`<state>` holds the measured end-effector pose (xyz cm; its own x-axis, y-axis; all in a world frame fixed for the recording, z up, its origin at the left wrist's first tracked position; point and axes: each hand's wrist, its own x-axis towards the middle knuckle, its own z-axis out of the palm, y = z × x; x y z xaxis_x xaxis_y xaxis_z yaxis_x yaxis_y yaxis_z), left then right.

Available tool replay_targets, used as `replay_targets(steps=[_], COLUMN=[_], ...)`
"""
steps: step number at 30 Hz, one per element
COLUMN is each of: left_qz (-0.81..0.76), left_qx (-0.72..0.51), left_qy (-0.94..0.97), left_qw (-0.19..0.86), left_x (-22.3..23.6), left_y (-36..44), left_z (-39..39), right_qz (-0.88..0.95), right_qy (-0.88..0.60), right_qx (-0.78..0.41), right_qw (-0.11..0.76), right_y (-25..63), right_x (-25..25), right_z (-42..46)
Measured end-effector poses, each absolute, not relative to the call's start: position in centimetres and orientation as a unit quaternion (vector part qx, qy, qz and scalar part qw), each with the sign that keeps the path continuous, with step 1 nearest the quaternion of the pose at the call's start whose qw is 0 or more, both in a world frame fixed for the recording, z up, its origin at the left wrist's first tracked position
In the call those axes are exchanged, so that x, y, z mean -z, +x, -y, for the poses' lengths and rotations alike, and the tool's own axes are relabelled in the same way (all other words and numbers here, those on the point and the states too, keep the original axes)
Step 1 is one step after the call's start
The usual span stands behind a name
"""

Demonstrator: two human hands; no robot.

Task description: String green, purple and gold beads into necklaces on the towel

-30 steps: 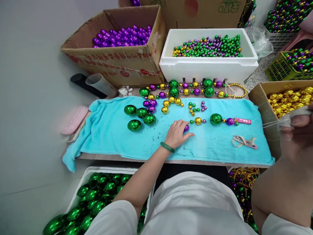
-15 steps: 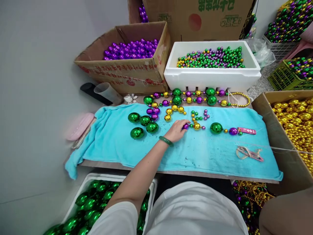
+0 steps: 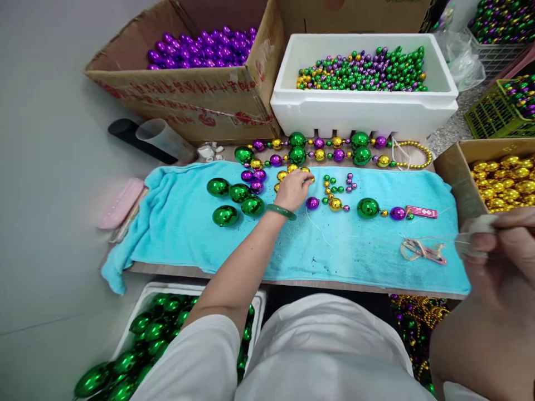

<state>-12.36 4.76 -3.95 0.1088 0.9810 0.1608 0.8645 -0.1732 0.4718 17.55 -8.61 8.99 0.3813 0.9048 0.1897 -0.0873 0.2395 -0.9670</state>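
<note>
Touching left hand (image 3: 291,190): fingers nearly together, grip unclear.
Small round gold bead (image 3: 311,179): lying against it, beyond shiny purple oval bead (image 3: 312,203).

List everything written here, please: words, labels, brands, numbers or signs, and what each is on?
No text is clear enough to quote.
Cardboard box holding purple beads: red upside-down characters, too blurred; red round emblems.
Cardboard behind: print cut off at the top edge.
Pink tag: white diamond marks; anything else is too small.
</note>
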Motion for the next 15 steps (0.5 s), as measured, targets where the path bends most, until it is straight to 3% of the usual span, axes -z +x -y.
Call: replay_targets(steps=[7,15], left_qz=[-0.639,-0.636], left_qx=[-0.014,0.022], left_qy=[0.769,0.771], left_qw=[0.024,0.02], left_x=[3.8,4.7], left_y=[-11.2,-10.7], left_z=[-6.1,-6.6], right_qz=[0.385,0.404], right_qy=[-0.484,-0.485], right_qx=[-0.469,-0.482], right_qw=[0.63,0.607], right_y=[16.9,16.7], right_x=[-6.9,-6.0], right_z=[8.1,7.8])
